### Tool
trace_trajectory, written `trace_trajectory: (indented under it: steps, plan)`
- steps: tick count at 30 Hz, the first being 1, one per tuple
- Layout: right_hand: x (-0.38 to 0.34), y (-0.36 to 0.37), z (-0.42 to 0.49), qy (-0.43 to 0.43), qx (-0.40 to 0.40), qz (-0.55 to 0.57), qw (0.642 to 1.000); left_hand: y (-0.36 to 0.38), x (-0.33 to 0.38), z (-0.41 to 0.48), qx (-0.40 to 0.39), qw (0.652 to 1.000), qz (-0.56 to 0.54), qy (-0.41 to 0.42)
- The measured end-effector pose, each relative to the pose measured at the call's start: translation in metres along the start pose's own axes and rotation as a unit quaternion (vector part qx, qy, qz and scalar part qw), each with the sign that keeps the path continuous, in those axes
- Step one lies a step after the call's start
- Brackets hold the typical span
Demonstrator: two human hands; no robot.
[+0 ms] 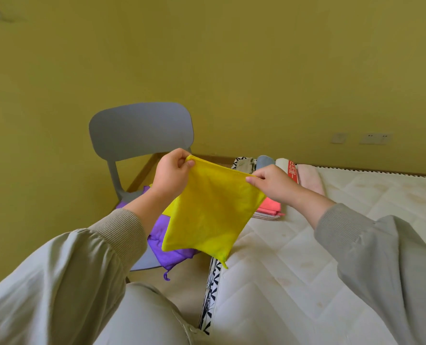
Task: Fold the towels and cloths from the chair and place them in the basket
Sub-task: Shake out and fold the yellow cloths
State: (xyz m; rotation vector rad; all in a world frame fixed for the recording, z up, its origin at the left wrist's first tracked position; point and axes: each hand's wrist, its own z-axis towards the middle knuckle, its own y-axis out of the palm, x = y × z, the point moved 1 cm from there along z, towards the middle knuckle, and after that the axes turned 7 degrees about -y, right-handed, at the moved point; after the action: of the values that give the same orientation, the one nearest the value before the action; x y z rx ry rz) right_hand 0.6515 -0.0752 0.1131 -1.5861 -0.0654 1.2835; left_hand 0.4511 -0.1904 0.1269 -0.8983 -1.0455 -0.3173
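You hold the yellow cloth (pixel 207 215) up by its 2 top corners, left hand (pixel 173 173) and right hand (pixel 273 181) each pinching one, so it hangs flat for folding between the chair (pixel 142 130) and the bed (pixel 331 245).

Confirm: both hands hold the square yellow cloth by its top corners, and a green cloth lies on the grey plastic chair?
No: the head view shows a crumpled purple cloth on the grey plastic chair, not a green one. The rest holds.
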Motion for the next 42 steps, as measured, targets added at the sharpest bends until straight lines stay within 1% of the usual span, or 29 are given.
trace_trajectory:
  steps: [6,9,11,14,17,20,24,26,29,32,34,36,38,42]
  plan:
    - [-0.003,-0.011,0.008,0.005,-0.017,-0.005,1.0,-0.008,0.004,0.001,0.023,0.999,0.027,0.019]
    - [-0.001,-0.017,0.01,-0.009,-0.02,-0.025,0.999,-0.011,0.007,0.003,0.042,0.999,0.026,0.015]
    - [0.003,-0.02,0.01,0.001,0.0,-0.04,0.999,-0.013,0.008,0.003,0.052,0.998,0.021,0.014]
    - [0.006,-0.025,0.01,0.017,0.034,-0.031,0.999,-0.013,0.011,0.003,0.058,0.998,0.023,0.025]
    - [0.006,-0.027,0.01,0.017,0.059,-0.022,0.998,-0.012,0.013,0.003,0.058,0.998,0.015,0.026]
    - [0.004,-0.03,0.01,0.025,0.1,-0.006,0.995,-0.011,0.016,0.002,0.065,0.997,0.003,0.028]
    - [0.001,-0.034,0.011,0.024,0.143,-0.023,0.989,-0.01,0.019,0.001,0.076,0.996,0.012,0.041]
    - [0.0,-0.037,0.011,0.017,0.152,-0.038,0.988,-0.012,0.02,0.0,0.073,0.995,0.037,0.057]
    - [0.0,-0.041,0.011,0.009,0.153,-0.063,0.986,-0.016,0.021,0.0,0.048,0.984,0.121,0.125]
    - [-0.002,-0.043,0.012,-0.002,0.147,-0.094,0.985,-0.02,0.021,0.0,0.02,0.951,0.216,0.219]
    - [-0.003,-0.043,0.011,-0.013,0.15,-0.094,0.984,-0.022,0.021,0.001,0.006,0.927,0.263,0.266]
    - [-0.003,-0.043,0.011,-0.015,0.159,-0.084,0.984,-0.023,0.019,0.003,-0.005,0.914,0.291,0.283]
    - [-0.004,-0.044,0.01,-0.015,0.167,-0.08,0.983,-0.024,0.019,0.005,-0.012,0.91,0.302,0.284]
    - [-0.006,-0.045,0.01,-0.02,0.172,-0.087,0.981,-0.026,0.021,0.008,-0.037,0.912,0.322,0.251]
